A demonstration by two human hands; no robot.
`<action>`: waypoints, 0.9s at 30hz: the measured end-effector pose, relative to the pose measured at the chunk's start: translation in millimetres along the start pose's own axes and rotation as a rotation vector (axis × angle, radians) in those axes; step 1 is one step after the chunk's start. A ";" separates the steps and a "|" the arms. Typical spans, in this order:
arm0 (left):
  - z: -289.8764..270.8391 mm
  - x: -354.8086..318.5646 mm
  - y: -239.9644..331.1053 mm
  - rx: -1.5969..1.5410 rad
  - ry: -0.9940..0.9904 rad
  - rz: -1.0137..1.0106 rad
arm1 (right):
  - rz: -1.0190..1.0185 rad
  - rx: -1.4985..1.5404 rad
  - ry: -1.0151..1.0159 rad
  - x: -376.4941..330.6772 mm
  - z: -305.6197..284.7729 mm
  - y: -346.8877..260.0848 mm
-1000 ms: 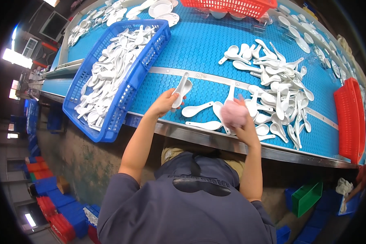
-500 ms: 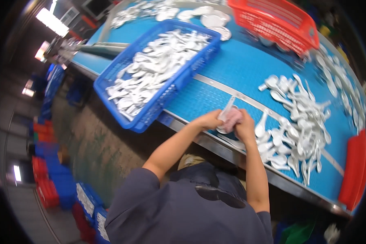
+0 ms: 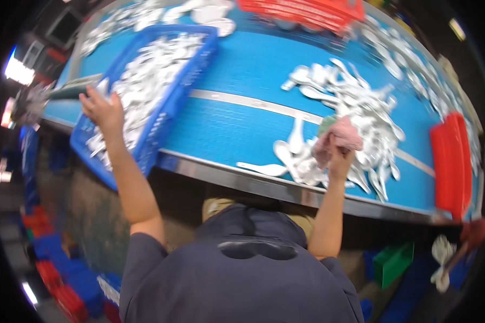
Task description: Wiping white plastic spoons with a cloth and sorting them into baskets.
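Note:
My left hand is over the left side of a blue plastic basket full of white spoons. Its fingers are spread, and a white spoon lies close to the fingertips, blurred. On the right, my right hand grips a pink cloth; a bit of green cloth shows behind it. Both are above a loose pile of white spoons on the blue work surface. One single spoon lies near the front edge, left of that pile.
A red basket stands at the far side. Red plastic bins sit at the right end. More white spoons lie at the back left and along the far right rim. A metal edge runs along the front.
My hands were together, with a spoon and the pink cloth between them. Now the left has moved left over the blue basket; the right keeps the cloth above the pile. The view has shifted.

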State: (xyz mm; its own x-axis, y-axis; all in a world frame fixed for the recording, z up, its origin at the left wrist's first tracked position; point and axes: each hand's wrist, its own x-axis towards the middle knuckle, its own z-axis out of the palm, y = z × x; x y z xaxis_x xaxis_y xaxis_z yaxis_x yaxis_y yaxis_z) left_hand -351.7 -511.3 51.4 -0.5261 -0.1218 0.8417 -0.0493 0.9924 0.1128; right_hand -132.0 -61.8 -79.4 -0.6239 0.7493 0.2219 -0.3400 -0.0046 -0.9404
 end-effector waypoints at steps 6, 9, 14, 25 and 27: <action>2.1 -141.5 200.7 -0.936 -1.341 0.196 | 0.041 0.126 0.161 -18.2 -69.7 -12.1; -18.4 -197.8 278.0 -0.789 -1.415 0.544 | 0.076 0.158 0.227 -26.0 -84.1 -29.9; -38.8 -218.8 304.6 -0.595 -1.466 0.651 | 0.046 0.063 0.204 -36.8 -117.6 -32.7; -4.8 -155.3 201.2 -0.922 -1.132 0.184 | -0.235 -1.311 -0.532 -16.5 -15.3 -1.1; -16.2 -112.6 165.9 -1.018 -0.892 0.116 | -0.162 -1.321 -0.498 -19.8 -13.9 4.8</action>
State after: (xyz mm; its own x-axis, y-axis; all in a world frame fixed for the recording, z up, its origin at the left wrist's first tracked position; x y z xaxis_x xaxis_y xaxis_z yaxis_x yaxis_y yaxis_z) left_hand -286.9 -333.2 -16.1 -0.8694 0.3988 0.2915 0.4718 0.4955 0.7293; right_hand -111.5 -67.5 -91.9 -0.9149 0.3730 0.1544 0.2934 0.8771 -0.3804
